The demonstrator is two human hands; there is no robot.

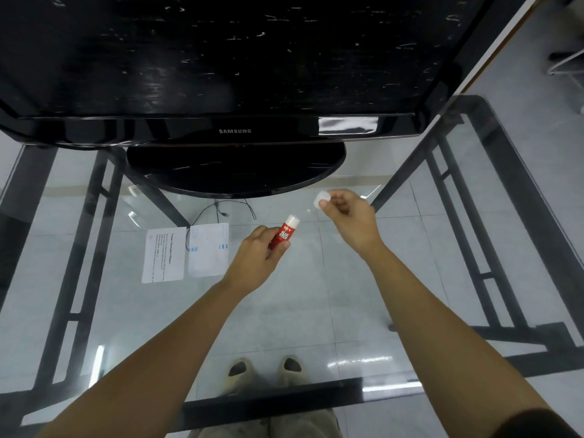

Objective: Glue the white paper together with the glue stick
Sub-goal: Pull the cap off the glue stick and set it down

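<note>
I count two white papers (164,254) (208,249), one glue stick (282,234), one cap (321,198), one monitor (221,58), one counter (316,295), plus my left hand (259,257) and right hand (350,216).

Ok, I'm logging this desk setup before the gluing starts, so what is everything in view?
monitor: one, black, far side of the table
glass table: one, clear top, black frame
white paper sheets: two, white with print, side by side on the glass
cable: one, black, seen through the glass
glue stick: one, red with white tip, in the left hand
cap: one, white, in the right hand
shoes: two, tan, seen through the glass
left hand: grips the glue stick
right hand: pinches the cap
</note>
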